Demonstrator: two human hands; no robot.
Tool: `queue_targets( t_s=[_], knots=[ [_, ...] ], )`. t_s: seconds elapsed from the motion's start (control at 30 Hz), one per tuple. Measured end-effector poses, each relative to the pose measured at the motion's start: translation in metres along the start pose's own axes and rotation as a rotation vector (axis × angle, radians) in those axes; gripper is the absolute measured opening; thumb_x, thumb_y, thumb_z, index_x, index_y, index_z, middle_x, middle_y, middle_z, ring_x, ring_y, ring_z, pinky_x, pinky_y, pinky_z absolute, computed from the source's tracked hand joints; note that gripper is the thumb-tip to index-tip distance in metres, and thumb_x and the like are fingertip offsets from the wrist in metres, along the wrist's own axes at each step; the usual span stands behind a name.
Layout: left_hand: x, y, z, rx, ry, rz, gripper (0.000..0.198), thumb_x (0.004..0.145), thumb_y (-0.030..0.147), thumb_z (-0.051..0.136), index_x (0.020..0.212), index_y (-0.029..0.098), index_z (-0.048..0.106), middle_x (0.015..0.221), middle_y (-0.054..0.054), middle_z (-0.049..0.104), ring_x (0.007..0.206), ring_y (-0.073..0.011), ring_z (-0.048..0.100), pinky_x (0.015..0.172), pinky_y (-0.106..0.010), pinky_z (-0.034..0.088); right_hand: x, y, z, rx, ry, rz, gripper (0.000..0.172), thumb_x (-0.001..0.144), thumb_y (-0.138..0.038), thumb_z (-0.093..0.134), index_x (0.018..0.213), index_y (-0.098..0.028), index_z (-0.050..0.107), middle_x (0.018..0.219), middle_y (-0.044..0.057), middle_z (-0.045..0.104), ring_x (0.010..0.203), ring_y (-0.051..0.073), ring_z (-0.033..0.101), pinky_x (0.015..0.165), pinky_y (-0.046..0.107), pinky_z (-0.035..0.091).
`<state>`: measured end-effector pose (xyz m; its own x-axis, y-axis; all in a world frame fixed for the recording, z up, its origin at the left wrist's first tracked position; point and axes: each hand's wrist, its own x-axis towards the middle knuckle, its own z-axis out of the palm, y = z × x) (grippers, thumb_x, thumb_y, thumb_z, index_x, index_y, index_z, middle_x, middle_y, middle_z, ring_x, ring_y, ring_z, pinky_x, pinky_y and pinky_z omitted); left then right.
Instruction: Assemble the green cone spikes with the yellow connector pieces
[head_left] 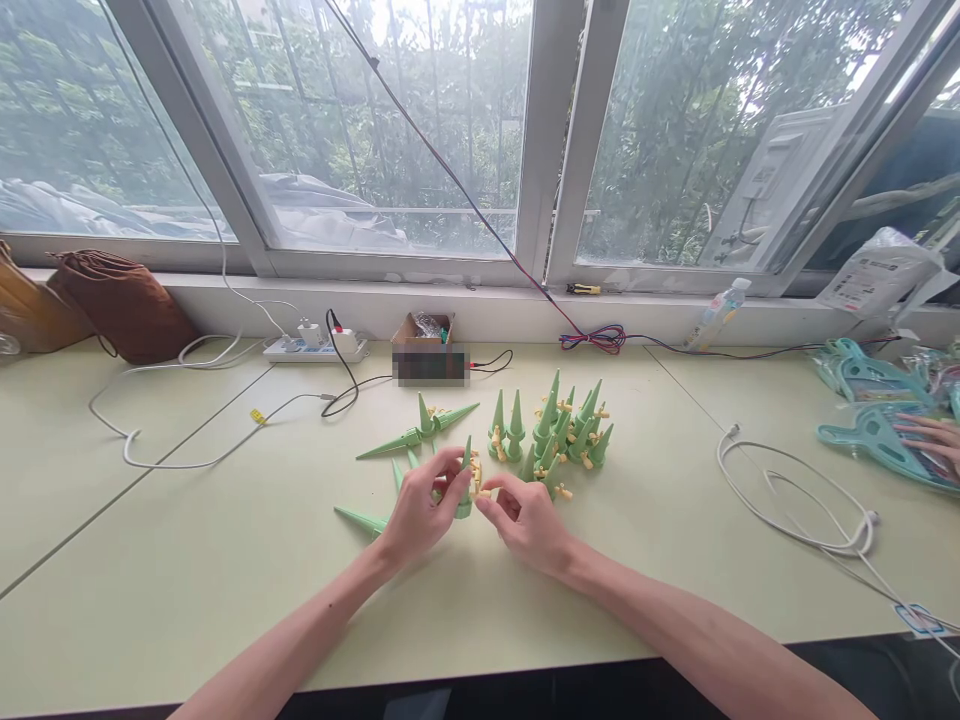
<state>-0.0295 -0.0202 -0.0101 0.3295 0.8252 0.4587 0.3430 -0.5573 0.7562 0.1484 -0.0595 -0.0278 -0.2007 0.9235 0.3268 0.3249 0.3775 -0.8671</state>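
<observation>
My left hand is closed around a green watering spike, held upright with its pointed tip up. At the spike's right side, the fingertips of my right hand pinch a small yellow valve. Whether the valve is joined to the spike I cannot tell. Behind my right hand, several green spikes with yellow valves stand in a cluster. More green spikes lie on their sides or stand to the left, such as one lying spike, partly covered by my left hand.
A small cardboard box and a power strip sit at the table's back. White cables curl on the right and left. Another person's hand rests on teal packaged items at the right edge. A bottle stands by the window.
</observation>
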Motion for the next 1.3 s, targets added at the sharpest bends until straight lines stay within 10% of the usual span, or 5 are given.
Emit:
queue_targets(
  t_s=[0.33, 0.57, 0.9, 1.13, 1.3],
  knots=[
    [-0.0009, 0.0016, -0.0002, -0.004, -0.044, 0.007, 0.014, 0.095, 0.028, 0.051, 0.105, 0.020, 0.056, 0.071, 0.002, 0.056, 0.059, -0.0099, 0.051, 0.055, -0.022, 0.052, -0.0004, 0.0036, 0.0010, 0.013, -0.046, -0.015, 0.042, 0.098, -0.037, 0.043, 0.061, -0.021, 0.033, 0.050, -0.005, 0.037, 0.048, 0.010, 0.033, 0.049, 0.025, 0.027],
    [0.0002, -0.0014, 0.0003, 0.019, 0.003, 0.010, 0.015, 0.095, 0.029, 0.052, 0.105, 0.020, 0.055, 0.069, 0.002, 0.056, 0.057, -0.0090, 0.049, 0.051, -0.020, 0.050, -0.0011, 0.0008, 0.0005, -0.023, -0.009, -0.014, 0.021, 0.094, -0.037, 0.054, 0.089, -0.017, 0.060, 0.052, -0.007, 0.041, 0.047, 0.009, 0.034, 0.049, 0.024, 0.028],
    [-0.0005, 0.0016, -0.0008, 0.005, -0.042, 0.017, 0.016, 0.095, 0.031, 0.051, 0.103, 0.019, 0.057, 0.072, 0.000, 0.057, 0.062, -0.0111, 0.055, 0.055, -0.023, 0.053, 0.0000, 0.0029, 0.0017, -0.031, -0.029, -0.042, 0.042, 0.096, -0.033, 0.047, 0.059, -0.021, 0.030, 0.053, -0.006, 0.028, 0.051, 0.010, 0.024, 0.048, 0.026, 0.022],
    [0.0005, 0.0021, -0.0005, 0.001, -0.025, -0.004, 0.017, 0.095, 0.032, 0.051, 0.104, 0.019, 0.057, 0.071, 0.001, 0.058, 0.059, -0.0103, 0.054, 0.054, -0.022, 0.053, -0.0005, 0.0013, 0.0006, -0.055, -0.027, -0.014, 0.030, 0.096, -0.040, 0.049, 0.078, -0.018, 0.056, 0.051, -0.006, 0.037, 0.048, 0.010, 0.029, 0.048, 0.025, 0.025],
    [0.0003, 0.0031, -0.0012, -0.024, -0.056, -0.027, 0.017, 0.095, 0.032, 0.052, 0.105, 0.019, 0.057, 0.072, 0.001, 0.058, 0.061, -0.0109, 0.054, 0.055, -0.023, 0.053, -0.0008, 0.0021, 0.0005, -0.036, -0.041, -0.017, 0.033, 0.096, -0.037, 0.048, 0.069, -0.019, 0.047, 0.053, -0.006, 0.034, 0.050, 0.010, 0.027, 0.049, 0.025, 0.025]
  ],
)
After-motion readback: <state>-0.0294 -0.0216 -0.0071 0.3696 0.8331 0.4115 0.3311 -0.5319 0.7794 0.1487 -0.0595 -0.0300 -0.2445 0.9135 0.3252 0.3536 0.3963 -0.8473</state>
